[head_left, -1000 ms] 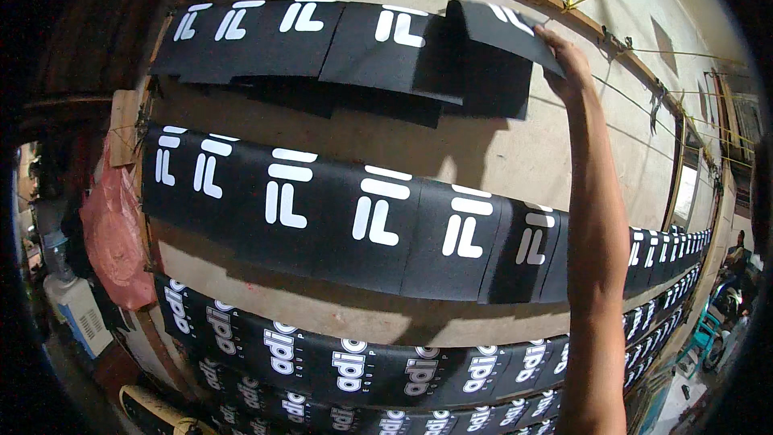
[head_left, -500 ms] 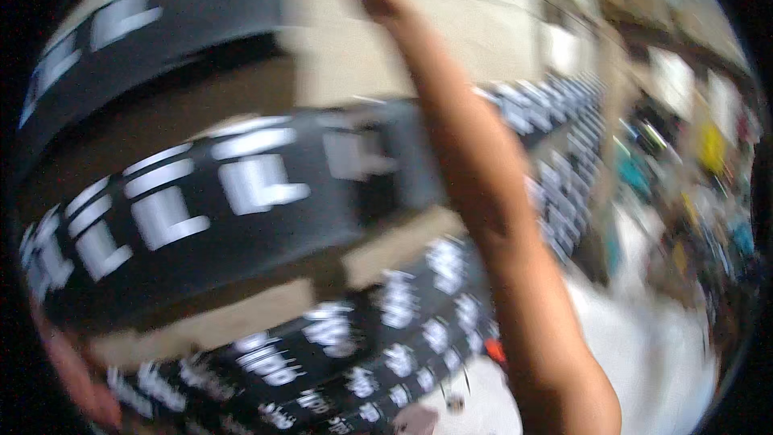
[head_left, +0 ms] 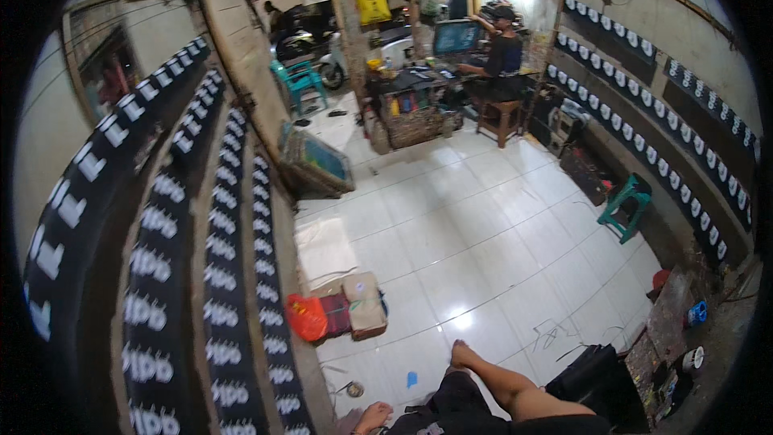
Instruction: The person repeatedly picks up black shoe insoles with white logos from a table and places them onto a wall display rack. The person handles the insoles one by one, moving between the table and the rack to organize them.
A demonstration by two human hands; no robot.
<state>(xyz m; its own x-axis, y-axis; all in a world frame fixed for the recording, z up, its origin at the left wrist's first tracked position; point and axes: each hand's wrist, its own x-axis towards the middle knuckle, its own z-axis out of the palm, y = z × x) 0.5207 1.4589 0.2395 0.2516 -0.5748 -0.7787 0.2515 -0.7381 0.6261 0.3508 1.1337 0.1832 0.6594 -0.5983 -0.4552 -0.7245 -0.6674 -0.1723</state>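
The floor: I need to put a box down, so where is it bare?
The white tiled floor is bare between the green stool and the framed screen. It is crowded by the orange bag, around the cluttered desk and beside the paint tins.

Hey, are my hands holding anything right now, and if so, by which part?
Cannot be told: neither hand is in view. Only your bare legs and feet show, above the white tiled floor.

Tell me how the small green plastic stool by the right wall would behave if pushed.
The green plastic stool looks thin-legged and hollow, so it is probably light. It stands on glossy white floor tiles, so it would likely slide easily. Being tall for its narrow base, it may tip if pushed near the seat.
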